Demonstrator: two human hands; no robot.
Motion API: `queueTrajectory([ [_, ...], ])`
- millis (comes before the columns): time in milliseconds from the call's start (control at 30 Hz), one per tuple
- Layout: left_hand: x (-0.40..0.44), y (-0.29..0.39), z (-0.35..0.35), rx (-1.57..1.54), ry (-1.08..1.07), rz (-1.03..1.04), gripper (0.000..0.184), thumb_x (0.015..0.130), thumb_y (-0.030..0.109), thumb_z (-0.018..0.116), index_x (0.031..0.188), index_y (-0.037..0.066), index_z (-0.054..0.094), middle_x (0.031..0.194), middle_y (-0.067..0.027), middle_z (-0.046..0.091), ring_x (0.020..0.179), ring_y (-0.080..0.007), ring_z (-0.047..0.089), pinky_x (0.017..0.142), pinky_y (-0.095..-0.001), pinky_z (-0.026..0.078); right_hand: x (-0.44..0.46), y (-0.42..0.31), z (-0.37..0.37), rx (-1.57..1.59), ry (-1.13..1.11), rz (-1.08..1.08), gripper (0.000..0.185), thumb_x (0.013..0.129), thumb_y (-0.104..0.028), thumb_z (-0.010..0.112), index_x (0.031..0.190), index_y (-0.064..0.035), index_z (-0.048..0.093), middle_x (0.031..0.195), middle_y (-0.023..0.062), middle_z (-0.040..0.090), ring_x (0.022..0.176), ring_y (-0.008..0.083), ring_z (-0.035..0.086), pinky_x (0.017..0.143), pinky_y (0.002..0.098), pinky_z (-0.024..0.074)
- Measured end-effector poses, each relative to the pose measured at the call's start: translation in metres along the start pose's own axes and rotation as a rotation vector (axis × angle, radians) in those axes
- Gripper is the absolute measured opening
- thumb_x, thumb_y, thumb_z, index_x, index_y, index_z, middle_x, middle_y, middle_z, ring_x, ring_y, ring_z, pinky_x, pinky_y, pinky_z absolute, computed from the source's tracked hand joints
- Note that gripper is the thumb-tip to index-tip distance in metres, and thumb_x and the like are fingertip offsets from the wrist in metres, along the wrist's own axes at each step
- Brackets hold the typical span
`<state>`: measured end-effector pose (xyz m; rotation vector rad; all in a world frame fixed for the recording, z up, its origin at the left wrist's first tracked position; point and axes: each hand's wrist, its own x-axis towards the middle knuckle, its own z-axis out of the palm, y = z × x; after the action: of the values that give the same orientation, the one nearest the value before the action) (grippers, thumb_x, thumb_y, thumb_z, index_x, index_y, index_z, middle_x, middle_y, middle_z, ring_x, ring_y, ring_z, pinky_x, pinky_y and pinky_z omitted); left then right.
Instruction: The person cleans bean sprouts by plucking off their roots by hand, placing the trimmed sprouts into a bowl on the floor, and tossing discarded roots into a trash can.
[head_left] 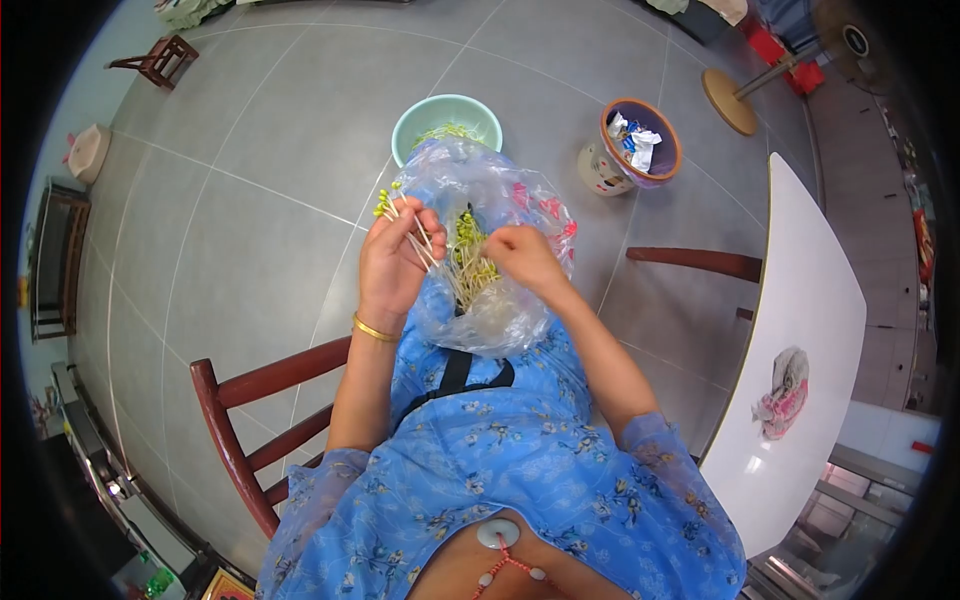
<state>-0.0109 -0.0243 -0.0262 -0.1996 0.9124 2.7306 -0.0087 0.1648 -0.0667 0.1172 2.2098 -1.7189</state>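
A clear plastic bag (500,325) with pink print lies open on my lap, with a heap of bean sprouts (468,250) inside. My left hand (395,255) is closed around several sprouts (418,240), their yellow-green heads pointing up and their white stems downward. At the right edge of the heap is my right hand (525,258), its fingers bent together; whatever they pinch is too small to make out. Beyond the bag, a light green bowl (400,135) on the floor holds more sprouts.
A bin (605,170) with paper waste stands on the grey tiled floor (280,130). On the right is a white table (800,330) with a crumpled cloth (785,390). A wooden chair (285,375) is at my left, and a small stool (160,62) is farther off.
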Motion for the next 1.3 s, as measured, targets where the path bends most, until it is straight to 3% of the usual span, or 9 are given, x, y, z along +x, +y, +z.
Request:
queueTrajectory([
  [67,0.000,-0.003,-0.002,0.024,-0.020,-0.020,0.012,0.093,0.013,0.045,0.097,0.004,0.051,0.078,-0.0075,0.055,0.067,-0.0179,0.054,0.056,-0.0276,0.044,0.009,0.009,0.014,-0.733,0.069,-0.151,0.028,0.081,-0.027,0.058,0.073,-0.0006,0.066,0.069,0.0169,0.063,0.063,0.0316,0.061,0.055,0.0408,0.0458],
  [167,0.000,-0.005,-0.007,0.034,-0.075,-0.038,0.014,0.093,0.012,0.045,0.103,0.004,0.050,0.075,-0.0058,0.054,0.065,-0.0161,0.053,0.053,-0.0256,0.041,0.017,0.008,0.024,-0.884,0.074,-0.022,0.029,0.078,-0.029,0.061,0.074,-0.0006,0.067,0.074,0.0222,0.062,0.071,0.0371,0.062,0.062,0.0466,0.0469],
  [300,-0.001,-0.006,-0.005,0.059,-0.039,-0.040,0.011,0.091,0.012,0.048,0.099,0.005,0.052,0.069,-0.0017,0.049,0.059,-0.0112,0.046,0.048,-0.0218,0.034,0.022,0.023,0.029,-0.905,0.098,-0.019,0.026,0.075,-0.028,0.065,0.075,-0.0021,0.067,0.076,0.0183,0.064,0.068,0.0355,0.063,0.061,0.0445,0.0483],
  [467,-0.002,-0.006,-0.011,0.105,-0.010,-0.074,0.007,0.088,0.013,0.055,0.093,0.008,0.054,0.061,0.0030,0.041,0.051,-0.0070,0.040,0.042,-0.0193,0.027,0.013,0.031,0.019,-0.460,0.200,0.024,0.028,0.073,-0.031,0.065,0.070,-0.0040,0.067,0.067,0.0161,0.063,0.066,0.0323,0.062,0.060,0.0439,0.0467],
  [700,-0.005,-0.011,-0.003,0.138,0.008,-0.102,0.006,0.088,0.014,0.056,0.092,0.009,0.056,0.058,0.0053,0.037,0.049,-0.0051,0.036,0.039,-0.0176,0.026,0.025,0.037,0.036,-0.896,0.239,-0.046,0.029,0.073,-0.031,0.063,0.069,-0.0030,0.066,0.068,0.0156,0.063,0.063,0.0335,0.061,0.059,0.0423,0.0466],
  [800,-0.007,-0.004,-0.006,0.149,0.010,-0.086,0.008,0.087,0.014,0.056,0.093,0.009,0.056,0.058,0.0054,0.037,0.049,-0.0049,0.036,0.039,-0.0172,0.026,0.017,0.031,0.028,-0.727,0.148,-0.016,0.025,0.075,-0.027,0.064,0.074,-0.0031,0.069,0.070,0.0173,0.064,0.070,0.0340,0.063,0.063,0.0437,0.0484],
  [967,-0.008,-0.003,-0.007,0.146,0.013,-0.105,0.011,0.087,0.014,0.058,0.095,0.008,0.057,0.057,0.0054,0.037,0.049,-0.0046,0.036,0.039,-0.0170,0.026,-0.016,0.010,0.003,-0.061,0.167,-0.130,0.015,0.077,-0.017,0.069,0.079,-0.0018,0.068,0.059,-0.0006,0.059,0.053,0.0067,0.051,0.050,0.0248,0.0401],
  [1067,-0.007,-0.006,-0.004,0.190,-0.032,-0.156,0.012,0.086,0.014,0.058,0.096,0.006,0.057,0.057,0.0051,0.039,0.048,-0.0043,0.036,0.039,-0.0174,0.026,-0.028,-0.011,-0.006,0.089,0.166,-0.165,0.010,0.079,-0.012,0.068,0.079,-0.0014,0.068,0.059,-0.0066,0.054,0.056,-0.0009,0.043,0.050,0.0175,0.0334],
  [1300,-0.016,-0.008,0.016,0.527,-0.130,-0.207,0.017,0.086,0.018,0.060,0.095,0.003,0.062,0.061,0.0057,0.046,0.048,-0.0017,0.036,0.042,-0.0181,0.024,-0.038,-0.057,-0.020,0.196,0.093,-0.210,0.012,0.081,-0.014,0.068,0.080,-0.0018,0.066,0.061,-0.0053,0.056,0.055,0.0002,0.043,0.048,0.0177,0.0314],
])
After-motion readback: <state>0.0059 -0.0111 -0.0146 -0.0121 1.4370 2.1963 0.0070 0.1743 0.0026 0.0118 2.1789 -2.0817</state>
